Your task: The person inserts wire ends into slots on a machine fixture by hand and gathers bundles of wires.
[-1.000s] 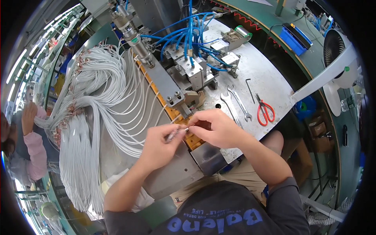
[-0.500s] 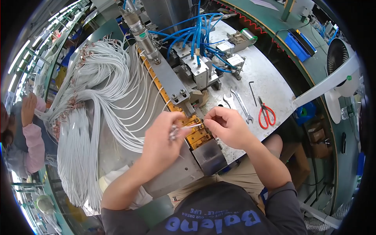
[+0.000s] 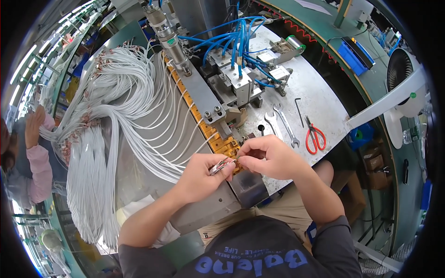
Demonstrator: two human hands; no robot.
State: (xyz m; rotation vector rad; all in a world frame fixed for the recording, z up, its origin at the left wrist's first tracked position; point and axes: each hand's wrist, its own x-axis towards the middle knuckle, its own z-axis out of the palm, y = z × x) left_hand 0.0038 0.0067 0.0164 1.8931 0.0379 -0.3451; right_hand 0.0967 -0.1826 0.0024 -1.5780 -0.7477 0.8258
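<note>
My left hand [image 3: 200,178] is closed around a small bunch of white cable ends [image 3: 219,167], with thin reddish and white wire tips sticking out. Facing it, my right hand [image 3: 273,157] is closed in a pinch at the wire tips; what lies between its thumb and finger is too small to make out. Both hands hover over the near end of a yellow slotted block [image 3: 225,146]. White cables [image 3: 139,127] run from a large pile on the left into slots along this block. A grey metal bar [image 3: 199,95] lies over the block's farther part.
Blue air hoses [image 3: 232,39] feed a pneumatic fixture [image 3: 241,85] ahead. Two wrenches [image 3: 287,126], a hex key [image 3: 299,111] and red-handled scissors [image 3: 315,139] lie on the right. A white fan [image 3: 401,106] stands at far right. Another person's pink sleeve [image 3: 39,173] shows at left.
My left hand has come down and nearer, and the cable ends in it now show clearly. My right hand has shifted slightly nearer. More white cables now stretch toward the yellow block's near part.
</note>
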